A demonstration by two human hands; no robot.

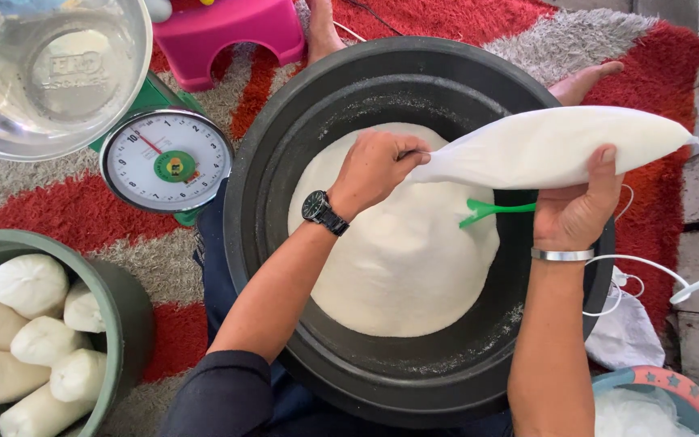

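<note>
Step in hand: closing a filled plastic bag (552, 146) of white powder above the black basin (285, 146).
Left hand (378, 170): fist closed tight around the bag's neck; the fingers pinch and seem to twist the gathered plastic.
Right hand (580, 206): cupped under the fat end of the bag, thumb up over its far side, so the fingers bear the weight. A green strip (495, 209), perhaps a tie, juts from this hand toward the basin's middle.
Bag position: lying nearly level across the basin's right rim, neck to the left, bulk to the right, wholly between the two hands and touching both.
Doing it well: as I judge it, the neck should stay pinched close to the powder while the right hand keeps the bulk level, so nothing spills from the mouth; working over the basin lets any loose grains fall back onto the heap (402, 259).
Surroundings: a dial scale (166, 160) with a clear bowl (50, 73) sits to the left, and a green tub (123, 307) holding filled bags (30, 285) stands at lower left, all on a red and grey rug (657, 73).
</note>
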